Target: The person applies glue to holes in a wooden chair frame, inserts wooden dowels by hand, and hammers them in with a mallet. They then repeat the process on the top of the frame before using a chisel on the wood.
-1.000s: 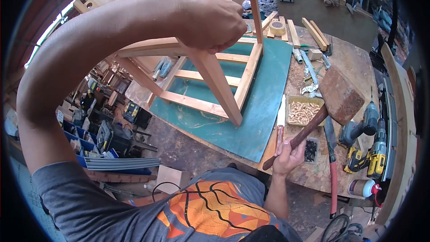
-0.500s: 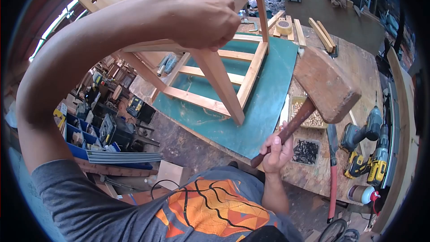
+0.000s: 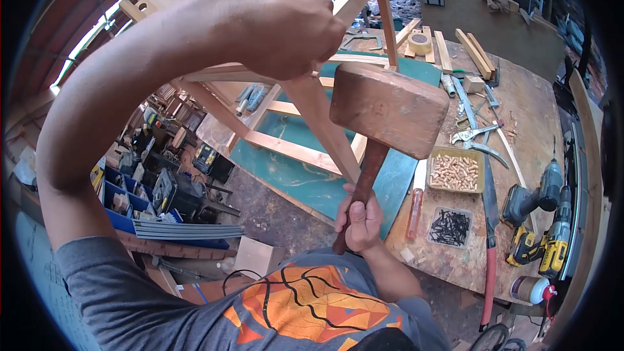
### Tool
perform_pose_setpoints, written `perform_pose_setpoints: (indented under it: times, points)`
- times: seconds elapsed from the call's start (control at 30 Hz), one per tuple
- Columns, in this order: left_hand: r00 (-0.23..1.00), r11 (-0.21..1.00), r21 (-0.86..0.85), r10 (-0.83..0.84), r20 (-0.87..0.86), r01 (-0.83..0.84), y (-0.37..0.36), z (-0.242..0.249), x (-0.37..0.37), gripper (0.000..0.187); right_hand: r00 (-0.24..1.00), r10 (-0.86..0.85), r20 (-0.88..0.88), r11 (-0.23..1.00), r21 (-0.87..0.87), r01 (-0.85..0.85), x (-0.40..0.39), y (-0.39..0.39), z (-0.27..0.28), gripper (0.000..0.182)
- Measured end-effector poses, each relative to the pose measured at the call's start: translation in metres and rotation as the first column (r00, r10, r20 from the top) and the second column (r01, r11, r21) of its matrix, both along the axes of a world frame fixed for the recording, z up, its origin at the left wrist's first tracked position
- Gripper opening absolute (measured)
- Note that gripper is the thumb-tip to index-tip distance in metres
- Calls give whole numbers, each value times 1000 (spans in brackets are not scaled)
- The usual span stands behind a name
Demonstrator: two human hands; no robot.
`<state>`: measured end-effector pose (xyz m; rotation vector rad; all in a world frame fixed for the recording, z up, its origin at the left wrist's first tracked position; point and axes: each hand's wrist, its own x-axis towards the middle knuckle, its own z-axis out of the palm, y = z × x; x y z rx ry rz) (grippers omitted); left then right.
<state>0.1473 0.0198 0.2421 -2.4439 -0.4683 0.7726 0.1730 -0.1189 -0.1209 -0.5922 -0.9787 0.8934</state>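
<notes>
A wooden chair frame (image 3: 320, 123) stands on a green mat (image 3: 279, 172) on the workbench. My left hand (image 3: 296, 29) is bent over its top corner, gripping it with the index finger stretched along the wood; its other fingertips are mostly hidden. My right hand (image 3: 361, 224) is wrapped around the handle of a wooden mallet (image 3: 390, 110), held upright with the large block head at the top. The head is beside the near leg and hides part of the frame and mat behind it. I cannot see any contact between head and frame.
To the right lie a tub of wooden dowels (image 3: 455, 170), a box of black screws (image 3: 450, 227), a chisel (image 3: 415, 211), a red-handled saw (image 3: 489, 253) and cordless drills (image 3: 551, 185). Clamps (image 3: 478, 133) and a tape roll (image 3: 419, 43) are farther back. Blue bins (image 3: 120, 221) stand left.
The mallet has swung left toward the near leg, with my right hand moving left too, uncovering the clamps and dowel tub. My left hand stays at the frame's corner.
</notes>
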Motion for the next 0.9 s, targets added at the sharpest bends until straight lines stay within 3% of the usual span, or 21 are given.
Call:
perform_pose_setpoints:
  times: [0.07, 0.1, 0.13, 0.2, 0.27, 0.3, 0.33, 0.4, 0.47, 0.53, 0.57, 0.6, 0.63, 0.7, 0.8, 0.83, 0.9]
  points:
    - [970, 998, 50, -42, 239, 31, 4, 10, -4, 21, 998, -26, -52, 1000, 15, 27, -6, 0, -1, 45]
    - [874, 949, 141, -316, 371, 283, 1, 20, -11, 26, 998, -19, -51, 1000, 17, 20, -11, 3, -3, 45]
    - [895, 993, 67, -115, 430, 96, -9, 35, -6, 31, 996, -45, -79, 995, 81, 51, -18, 8, -7, 44]
    - [860, 997, 61, -68, 507, 42, -42, 56, -10, 41, 992, -69, -110, 985, 147, 85, -16, 14, -3, 42]
    - [809, 1000, 1, -19, 588, 22, 12, 49, -33, 43, 992, -68, 105, 997, 48, 63, -2, 18, 20, 39]
    - [746, 998, -63, 35, 665, 10, 39, 43, -45, 44, 993, -61, 101, 997, 48, 57, 1, 18, 25, 42]
    - [743, 998, -62, 31, 669, 15, 50, 39, -55, 44, 992, -66, 106, 997, 49, 61, 1, 17, 24, 42]
    - [676, 926, -378, 260, 689, 28, 63, 36, -69, 60, 984, -86, -153, 985, 132, 107, -5, 13, 16, 40]
    - [651, 853, -520, 419, 633, -43, 72, 24, -74, 67, 972, -96, -214, 966, 215, 142, -16, 14, 10, 39]
    - [699, 935, -297, 79, 710, 196, 77, 7, -79, 71, 989, -143, -49, 973, 174, 149, -20, 15, 21, 37]
    - [698, 932, -303, 82, 712, 198, 80, 6, -82, 71, 989, -78, 128, 997, -20, 81, -11, 14, 28, 36]
    - [641, 867, -493, 338, 689, 73, 68, 8, -77, 73, 989, -77, 126, 996, -33, 82, -8, 15, 34, 36]
    - [549, 749, -662, 566, 615, -32, 59, 10, -73, 75, 998, -57, 11, 998, -1, 57, -4, 17, 38, 36]
    - [552, 770, -637, 549, 627, -42, 52, 11, -70, 76, 976, -58, -210, 988, 125, 86, -8, 21, 38, 37]
    - [518, 784, -618, 553, 653, -59, 51, 10, -73, 79, 985, -157, -66, 972, 165, 166, -16, 18, 32, 36]
    - [496, 782, -619, 567, 658, -72, 51, 8, -72, 80, 994, -55, 98, 998, -20, 57, -8, 15, 40, 37]
    - [437, 776, -626, 590, 679, -75, 41, -2, -72, 82, 999, -37, -29, 999, -33, 36, -7, 10, 44, 38]
